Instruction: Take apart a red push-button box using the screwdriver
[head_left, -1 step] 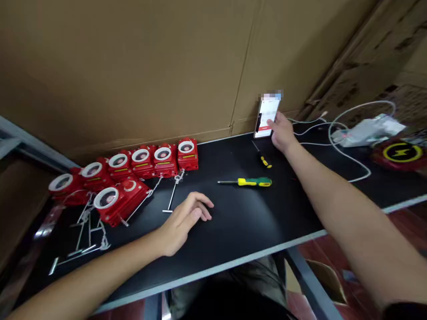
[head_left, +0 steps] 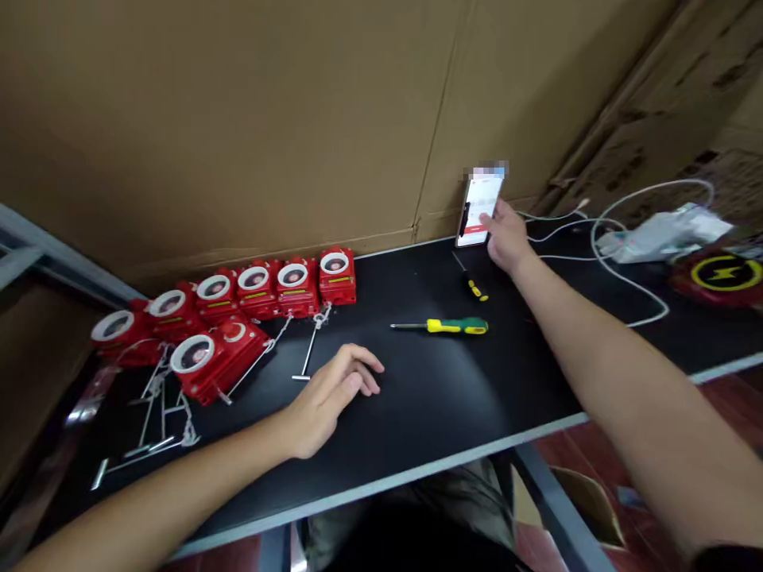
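Note:
My right hand grips a smartphone upright at the back of the table, its thumb over the lit white screen with a red bar. My left hand rests on the black tabletop, fingers loosely bent and apart, holding nothing. Close to its fingertips lies a metal T-shaped bar, tied by a white cord to a red box with a round white-rimmed window. A screwdriver with a yellow and green handle lies between my hands. Below the phone is a smaller black and yellow screwdriver.
Several more red boxes stand in a row at the left, with one in front and T-bars beside it. White cable, a plastic bag and a red thing with a yellow lightning mark lie right. Cardboard backs the table.
The view has shifted very slightly. Both hands, the phone and the things on the table stay where they were.

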A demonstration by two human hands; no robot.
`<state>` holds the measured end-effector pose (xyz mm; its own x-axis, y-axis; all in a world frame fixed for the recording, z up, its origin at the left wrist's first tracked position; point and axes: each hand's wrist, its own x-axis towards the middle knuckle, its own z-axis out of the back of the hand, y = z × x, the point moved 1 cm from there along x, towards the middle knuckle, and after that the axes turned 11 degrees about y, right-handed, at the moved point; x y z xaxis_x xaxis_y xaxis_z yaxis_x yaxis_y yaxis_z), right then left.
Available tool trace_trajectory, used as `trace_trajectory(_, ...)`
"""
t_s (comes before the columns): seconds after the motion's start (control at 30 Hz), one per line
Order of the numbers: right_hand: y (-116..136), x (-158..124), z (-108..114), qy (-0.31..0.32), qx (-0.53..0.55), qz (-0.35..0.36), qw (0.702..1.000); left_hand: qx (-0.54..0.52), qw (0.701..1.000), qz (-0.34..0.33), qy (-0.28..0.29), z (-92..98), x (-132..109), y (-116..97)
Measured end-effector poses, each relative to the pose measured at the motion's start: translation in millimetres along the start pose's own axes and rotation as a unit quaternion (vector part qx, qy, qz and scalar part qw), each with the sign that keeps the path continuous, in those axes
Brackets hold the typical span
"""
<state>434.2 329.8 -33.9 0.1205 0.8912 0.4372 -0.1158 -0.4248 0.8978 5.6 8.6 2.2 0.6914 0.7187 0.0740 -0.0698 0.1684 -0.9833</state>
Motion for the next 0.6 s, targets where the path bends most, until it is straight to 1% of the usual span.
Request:
trace_trajectory(0.1, -3, 1, -2, -0.010, -0.003, -0.011, 1.000, 0.043, 0.999, -0.007, 0.017, 1.1, 2, -4)
trace_trajectory(0.17, -4, 1, -2, -0.015, -0.008, -0.025, 1.000, 0.097, 0.994, -0.017, 0.044, 2.0, 3, -8)
trace_trajectory(0.23, -4, -1, -2, -0.016, -0.015, -0.039, 0.999, 0.165, 0.983, -0.037, 0.074, 2.0, 4, -12)
trace_trajectory(0.3, -3, -2, -2, -0.014, -0.022, -0.050, 0.998, 0.227, 0.968, -0.058, 0.090, 1.0, 4, -15)
trace_trajectory(0.4, 1, -4, -4, -0.013, -0.033, -0.060, 0.998, 0.283, 0.951, -0.080, 0.095, -1.8, 4, -19)
trace_trajectory(0.6, 7, -6, -7, -0.012, -0.057, -0.072, 0.996, 0.330, 0.933, -0.108, 0.099, -6.3, 2, -24)
